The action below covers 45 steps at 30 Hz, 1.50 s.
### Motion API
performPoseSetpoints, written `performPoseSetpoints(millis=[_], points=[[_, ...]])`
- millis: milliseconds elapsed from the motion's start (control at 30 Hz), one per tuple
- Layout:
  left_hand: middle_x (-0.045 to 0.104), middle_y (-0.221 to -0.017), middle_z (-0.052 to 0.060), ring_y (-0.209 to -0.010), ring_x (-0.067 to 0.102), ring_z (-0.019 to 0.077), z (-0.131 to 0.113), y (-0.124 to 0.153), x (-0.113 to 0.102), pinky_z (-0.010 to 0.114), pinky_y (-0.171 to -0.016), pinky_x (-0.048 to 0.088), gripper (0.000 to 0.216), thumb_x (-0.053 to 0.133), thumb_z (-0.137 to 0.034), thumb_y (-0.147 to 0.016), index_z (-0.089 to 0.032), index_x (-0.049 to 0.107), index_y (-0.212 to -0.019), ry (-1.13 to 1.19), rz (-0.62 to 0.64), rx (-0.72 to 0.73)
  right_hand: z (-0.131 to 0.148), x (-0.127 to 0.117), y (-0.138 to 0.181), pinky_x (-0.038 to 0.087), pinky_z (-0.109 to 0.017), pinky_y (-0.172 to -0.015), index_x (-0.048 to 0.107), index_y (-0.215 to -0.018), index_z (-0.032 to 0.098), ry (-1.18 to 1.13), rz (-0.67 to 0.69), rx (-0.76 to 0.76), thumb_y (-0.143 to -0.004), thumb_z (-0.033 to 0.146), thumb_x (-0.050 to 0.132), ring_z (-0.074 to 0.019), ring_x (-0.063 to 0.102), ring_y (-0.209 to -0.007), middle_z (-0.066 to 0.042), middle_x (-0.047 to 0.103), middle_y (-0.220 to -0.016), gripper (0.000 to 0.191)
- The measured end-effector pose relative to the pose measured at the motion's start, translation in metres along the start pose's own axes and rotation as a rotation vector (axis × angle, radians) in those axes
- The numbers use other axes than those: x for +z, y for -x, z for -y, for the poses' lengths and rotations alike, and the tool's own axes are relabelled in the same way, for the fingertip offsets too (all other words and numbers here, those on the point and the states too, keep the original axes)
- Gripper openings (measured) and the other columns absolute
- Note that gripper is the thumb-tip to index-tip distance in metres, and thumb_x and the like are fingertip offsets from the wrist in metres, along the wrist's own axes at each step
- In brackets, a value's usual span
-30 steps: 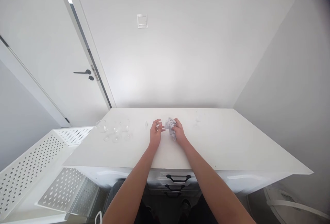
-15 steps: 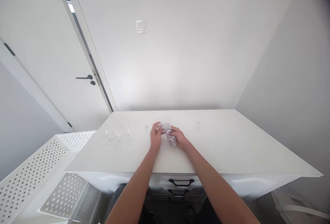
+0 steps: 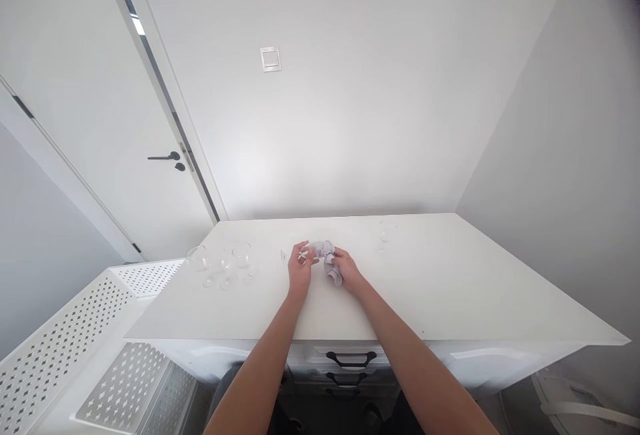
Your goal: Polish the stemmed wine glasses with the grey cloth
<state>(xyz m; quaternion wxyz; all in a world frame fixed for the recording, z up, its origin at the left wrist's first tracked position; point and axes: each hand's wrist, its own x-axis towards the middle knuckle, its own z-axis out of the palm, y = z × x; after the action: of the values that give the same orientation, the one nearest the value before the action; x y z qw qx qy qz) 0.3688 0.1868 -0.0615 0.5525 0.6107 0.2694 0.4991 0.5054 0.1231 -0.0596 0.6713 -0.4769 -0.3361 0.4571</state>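
Above the middle of the white cabinet top, my left hand (image 3: pixel 299 271) is closed around a clear wine glass lying on its side. The foot of the wine glass (image 3: pixel 283 255) sticks out to the left, past my fingers; the stem barely shows. A light grey cloth (image 3: pixel 333 273) covers the bowl end, and part of it hangs down. My right hand (image 3: pixel 347 268) pinches this cloth at the right end of the glass. Some fingertips are hidden by the cloth and glass.
Several clear stemmed glasses (image 3: pixel 241 258) stand at the left of the cabinet top (image 3: pixel 450 288). Another stemmed glass (image 3: pixel 385 233) stands toward the back, right of my hands. Dark-handled drawers (image 3: pixel 351 359) are below the front edge. A white perforated rack (image 3: pixel 60 328) is at the left.
The cloth has shifted and bunched more over the bowl of the glass. My hands stay in nearly the same place, and the view has tilted slightly.
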Motion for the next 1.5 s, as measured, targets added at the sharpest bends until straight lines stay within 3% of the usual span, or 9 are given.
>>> performPoseSetpoints(millis=[200, 400, 733, 900, 1000, 1167, 1300, 1400, 1500], points=[[0.069, -0.118, 0.01, -0.1, 0.069, 0.0223, 0.0, 0.0, 0.0, 0.041, -0.09, 0.06, 0.047, 0.066, -0.058, -0.091, -0.024, 0.065, -0.124, -0.118, 0.032, 0.058, 0.001, 0.0, 0.001, 0.034, -0.023, -0.046, 0.069, -0.075, 0.018, 0.042, 0.106, 0.046, -0.056, 0.019, 0.062, -0.0115, 0.043, -0.055, 0.001, 0.053, -0.062, 0.021], [0.067, -0.123, 0.01, -0.091, 0.072, 0.0192, 0.002, -0.002, 0.002, 0.042, -0.089, 0.062, 0.049, 0.073, -0.057, -0.087, -0.024, 0.065, -0.123, -0.078, 0.013, 0.008, 0.0, -0.001, -0.002, 0.037, -0.024, -0.054, 0.07, -0.083, 0.02, 0.026, -0.03, -0.122, -0.059, 0.021, 0.061, -0.0126, 0.044, -0.062, 0.001, 0.059, -0.072, 0.025], [0.071, -0.118, 0.009, -0.096, 0.075, 0.022, 0.005, -0.004, 0.0, 0.048, -0.094, 0.064, 0.052, 0.077, -0.055, -0.084, -0.022, 0.069, -0.123, 0.001, 0.004, -0.07, 0.003, -0.002, 0.004, 0.039, -0.026, -0.062, 0.073, -0.091, 0.019, 0.065, 0.164, -0.1, -0.077, 0.036, 0.072, -0.0141, 0.053, -0.069, -0.001, 0.065, -0.079, 0.022], [0.067, -0.135, 0.012, -0.127, 0.065, 0.0299, 0.004, -0.001, 0.005, 0.051, -0.104, 0.058, 0.053, 0.078, -0.048, -0.084, -0.024, 0.07, -0.13, 0.067, 0.24, -0.028, 0.001, -0.009, 0.0, 0.041, -0.026, -0.057, 0.073, -0.087, 0.018, -0.004, -0.166, -0.191, -0.072, 0.055, 0.082, -0.0132, 0.053, -0.064, -0.002, 0.067, -0.078, 0.041], [0.06, -0.148, 0.014, -0.143, 0.052, 0.0344, 0.003, 0.001, 0.003, 0.05, -0.108, 0.053, 0.03, 0.078, -0.041, -0.083, -0.023, 0.079, -0.106, 0.048, 0.347, 0.013, 0.004, -0.021, -0.005, 0.042, -0.027, -0.054, 0.07, -0.092, 0.02, -0.191, -0.389, -0.223, -0.071, 0.056, 0.081, -0.0137, 0.056, -0.063, -0.003, 0.068, -0.083, 0.043], [0.076, -0.098, 0.012, -0.092, 0.074, 0.0256, 0.0, -0.001, -0.001, 0.045, -0.082, 0.061, 0.033, 0.064, -0.051, -0.089, -0.019, 0.07, -0.089, 0.23, 0.15, -0.22, 0.005, -0.03, -0.004, 0.037, -0.028, -0.048, 0.059, -0.08, 0.022, -0.311, -0.472, -0.276, -0.078, 0.059, 0.069, -0.0148, 0.052, -0.058, -0.001, 0.06, -0.072, 0.038], [0.073, -0.085, 0.012, -0.068, 0.07, 0.0211, -0.006, 0.004, 0.002, 0.037, -0.066, 0.057, 0.056, 0.068, -0.063, -0.085, -0.014, 0.066, -0.112, 0.328, 0.52, -0.509, -0.002, -0.022, 0.001, 0.031, -0.028, -0.052, 0.046, -0.063, 0.022, -0.02, -0.363, -0.327, -0.082, 0.054, 0.071, -0.0117, 0.038, -0.054, 0.004, 0.043, -0.058, 0.045], [0.069, -0.081, 0.006, -0.066, 0.066, 0.0163, -0.007, 0.007, 0.004, 0.033, -0.067, 0.054, 0.06, 0.086, -0.048, -0.074, -0.014, 0.064, -0.119, 0.255, 0.611, -0.444, -0.001, -0.017, 0.002, 0.033, -0.028, -0.056, 0.049, -0.065, 0.022, 0.069, -0.328, -0.337, -0.085, 0.058, 0.068, -0.0126, 0.04, -0.057, 0.004, 0.046, -0.061, 0.045], [0.061, -0.076, -0.001, -0.056, 0.054, 0.0096, -0.003, 0.006, 0.005, 0.028, -0.057, 0.047, 0.06, 0.088, -0.045, -0.071, -0.017, 0.065, -0.119, 0.276, 0.506, -0.352, 0.006, -0.018, 0.0, 0.047, -0.031, -0.07, 0.062, -0.084, 0.023, -0.123, -0.369, -0.4, -0.088, 0.061, 0.061, -0.0179, 0.058, -0.077, -0.002, 0.063, -0.083, 0.038]])
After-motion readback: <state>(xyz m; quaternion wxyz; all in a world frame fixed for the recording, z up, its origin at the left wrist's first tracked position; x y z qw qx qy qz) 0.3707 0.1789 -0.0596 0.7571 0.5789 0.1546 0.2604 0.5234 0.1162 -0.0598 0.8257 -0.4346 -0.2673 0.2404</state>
